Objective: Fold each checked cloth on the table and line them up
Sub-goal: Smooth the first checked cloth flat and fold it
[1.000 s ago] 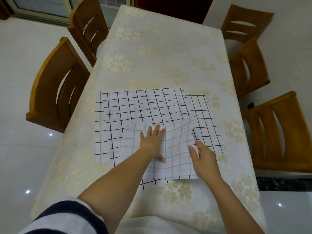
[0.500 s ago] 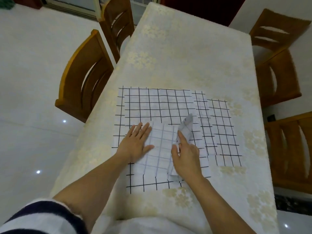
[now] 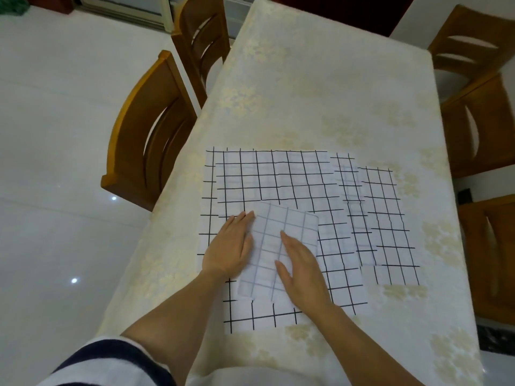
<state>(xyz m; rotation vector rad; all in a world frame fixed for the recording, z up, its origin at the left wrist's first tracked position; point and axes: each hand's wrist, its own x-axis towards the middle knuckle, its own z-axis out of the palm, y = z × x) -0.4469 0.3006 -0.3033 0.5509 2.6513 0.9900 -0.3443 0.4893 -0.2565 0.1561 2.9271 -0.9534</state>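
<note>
The folded cloth (image 3: 287, 238), pale side up with a faint grid, lies slightly tilted on top of the spread cloths (image 3: 278, 176) at the near middle of the worktop (image 3: 320, 87). The left hand (image 3: 230, 247) lies flat along its left edge, fingers straight, palm partly on the layer below. The right hand (image 3: 302, 270) lies flat on its near right part, fingers straight, gripping nothing.

The spread cloths run close to the worktop's left edge. The right cloth (image 3: 387, 218) stops short of the right edge. A long stretch of floral cover lies between their far edge and the worktop's far end. Chairs (image 3: 150, 135) stand close on both sides, and those on the right are cut off by the frame.

The right hand hides the folded cloth's near right corner. How many cloths lie in the overlapped layers cannot be told. A striped sleeve (image 3: 111, 363) shows at the bottom.
</note>
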